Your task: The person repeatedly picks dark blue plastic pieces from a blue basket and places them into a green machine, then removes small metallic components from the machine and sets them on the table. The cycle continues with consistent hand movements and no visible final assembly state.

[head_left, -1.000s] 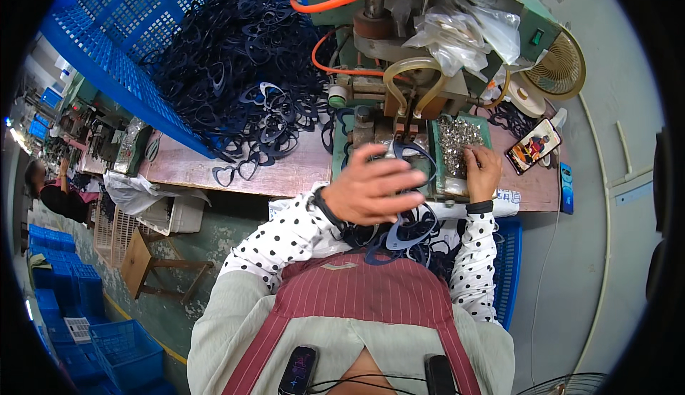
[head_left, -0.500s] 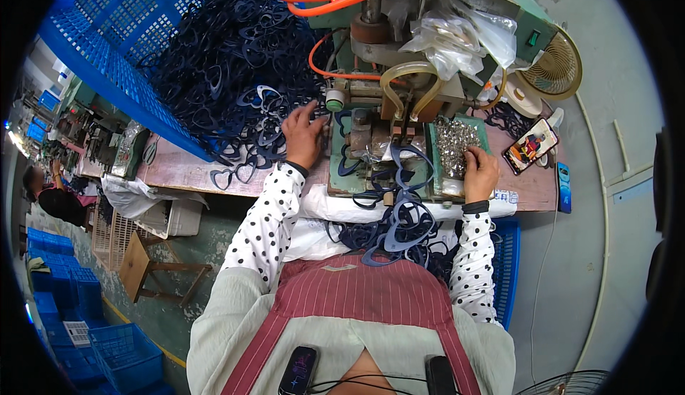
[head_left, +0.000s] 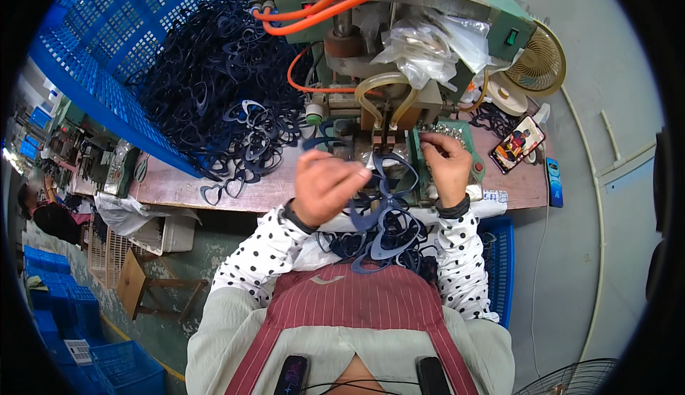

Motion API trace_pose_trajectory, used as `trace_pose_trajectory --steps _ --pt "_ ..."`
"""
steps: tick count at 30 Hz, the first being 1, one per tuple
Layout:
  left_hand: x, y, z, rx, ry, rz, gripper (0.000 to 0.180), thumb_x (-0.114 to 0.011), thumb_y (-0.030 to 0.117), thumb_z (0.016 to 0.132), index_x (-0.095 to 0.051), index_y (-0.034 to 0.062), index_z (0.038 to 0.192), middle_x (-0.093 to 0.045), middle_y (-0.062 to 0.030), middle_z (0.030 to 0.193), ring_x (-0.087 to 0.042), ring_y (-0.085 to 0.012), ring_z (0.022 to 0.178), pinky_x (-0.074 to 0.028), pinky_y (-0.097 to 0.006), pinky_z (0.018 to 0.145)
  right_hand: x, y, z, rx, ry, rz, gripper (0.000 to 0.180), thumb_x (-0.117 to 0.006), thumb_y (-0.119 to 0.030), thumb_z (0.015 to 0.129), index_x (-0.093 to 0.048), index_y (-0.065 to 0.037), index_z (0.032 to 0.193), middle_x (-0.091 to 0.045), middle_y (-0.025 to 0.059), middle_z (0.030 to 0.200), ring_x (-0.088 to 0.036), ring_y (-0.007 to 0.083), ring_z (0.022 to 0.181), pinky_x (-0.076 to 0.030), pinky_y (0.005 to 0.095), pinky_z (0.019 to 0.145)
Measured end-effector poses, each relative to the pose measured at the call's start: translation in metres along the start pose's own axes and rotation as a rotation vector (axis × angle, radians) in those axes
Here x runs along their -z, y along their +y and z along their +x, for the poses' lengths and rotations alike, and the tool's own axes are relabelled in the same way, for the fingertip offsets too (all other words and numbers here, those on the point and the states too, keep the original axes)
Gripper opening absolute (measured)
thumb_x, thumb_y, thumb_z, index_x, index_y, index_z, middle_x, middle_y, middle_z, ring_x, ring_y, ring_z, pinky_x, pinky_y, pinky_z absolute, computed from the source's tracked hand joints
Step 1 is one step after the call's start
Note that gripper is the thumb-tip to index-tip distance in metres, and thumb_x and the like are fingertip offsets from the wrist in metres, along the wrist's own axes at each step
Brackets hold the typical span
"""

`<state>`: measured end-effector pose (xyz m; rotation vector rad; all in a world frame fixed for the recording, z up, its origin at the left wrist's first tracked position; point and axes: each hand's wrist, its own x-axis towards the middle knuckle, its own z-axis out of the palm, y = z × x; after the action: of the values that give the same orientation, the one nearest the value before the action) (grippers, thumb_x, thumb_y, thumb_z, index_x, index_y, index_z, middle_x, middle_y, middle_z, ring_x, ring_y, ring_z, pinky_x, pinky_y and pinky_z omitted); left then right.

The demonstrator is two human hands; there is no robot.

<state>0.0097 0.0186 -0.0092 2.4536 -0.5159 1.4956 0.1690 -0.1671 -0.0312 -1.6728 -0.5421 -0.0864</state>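
My left hand (head_left: 327, 186) is raised in front of the press (head_left: 382, 120), left of its tool. Its fingers are drawn together, slightly blurred, with the tips beside a hanging chain of dark blue heart-shaped pieces (head_left: 392, 231). Whatever lies between those fingertips is hidden. The chain runs from under the press tool down toward my apron. My right hand (head_left: 448, 170) is over the green tray (head_left: 477, 163) of small shiny metal parts (head_left: 432, 129), its fingers curled and pinched toward the tool. What the pinch holds is too small to make out.
A large blue basket (head_left: 107, 88) heaped with dark blue heart-shaped pieces (head_left: 221, 81) stands at the left. Orange hoses (head_left: 314, 13) cross above the press. A phone (head_left: 517, 144), another blue phone (head_left: 554, 181) and a small fan (head_left: 539, 59) are at the right.
My left hand has left the heap's edge and moved right, in front of the press. My right hand has shifted left and farther in, over the metal parts. The whole view has shifted slightly.
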Motion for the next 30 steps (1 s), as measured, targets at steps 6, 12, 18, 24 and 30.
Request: trace_pose_trajectory --steps 6,12,18,24,30 --pt "-0.018 0.032 0.015 -0.091 -0.098 -0.170 0.032 -0.065 0.009 0.077 -0.067 0.0069 0.109 -0.068 -0.0043 0.098 -0.064 -0.0190 0.083 -0.049 -0.038 0.085 -0.017 -0.048 -0.015 0.206 -0.105 -0.051 0.019 -0.072 -0.005 0.070 -0.074 -0.008 0.089 -0.068 0.0050 0.079 -0.057 0.0161 0.073 -0.047 0.0290 0.068" --pt "-0.021 0.024 0.014 -0.123 -0.143 -0.328 0.034 -0.071 0.012 0.078 -0.066 0.0039 0.111 -0.070 -0.0070 0.098 -0.064 -0.0208 0.080 -0.050 -0.038 0.081 -0.025 -0.032 -0.013 0.042 -0.153 0.127 0.030 -0.075 -0.006 0.068 -0.066 -0.003 0.096 -0.069 0.0072 0.083 -0.066 0.0173 0.072 -0.050 0.0291 0.068" --pt "-0.012 0.034 0.011 -0.205 -0.135 -0.351 0.032 -0.067 0.011 0.081 -0.065 0.0032 0.112 -0.069 -0.0072 0.101 -0.063 -0.0200 0.079 -0.050 -0.037 0.082 -0.037 -0.048 -0.005 -0.097 -0.255 0.200 0.044 -0.072 0.003 0.075 -0.048 0.003 0.111 -0.065 0.0075 0.089 -0.058 0.0081 0.077 -0.046 0.0231 0.066" --pt "-0.017 0.022 0.017 -0.243 -0.215 -0.494 0.034 -0.061 0.007 0.083 -0.063 0.0016 0.116 -0.066 -0.0102 0.108 -0.064 -0.0266 0.095 -0.049 -0.042 0.090 -0.026 -0.045 -0.004 -0.020 -0.174 0.198 0.050 -0.072 -0.003 0.076 -0.048 0.005 0.118 -0.070 0.0091 0.089 -0.063 0.0111 0.083 -0.050 0.0252 0.074" --pt "-0.031 0.013 0.011 -0.216 -0.262 -0.558 0.038 -0.060 0.002 0.080 -0.061 -0.0010 0.118 -0.065 -0.0126 0.115 -0.063 -0.0287 0.099 -0.049 -0.046 0.094 0.048 0.068 0.017 -0.098 0.141 -0.549 0.032 -0.071 -0.011 0.078 -0.065 -0.004 0.108 -0.070 0.0109 0.086 -0.066 0.0202 0.075 -0.051 0.0312 0.069"
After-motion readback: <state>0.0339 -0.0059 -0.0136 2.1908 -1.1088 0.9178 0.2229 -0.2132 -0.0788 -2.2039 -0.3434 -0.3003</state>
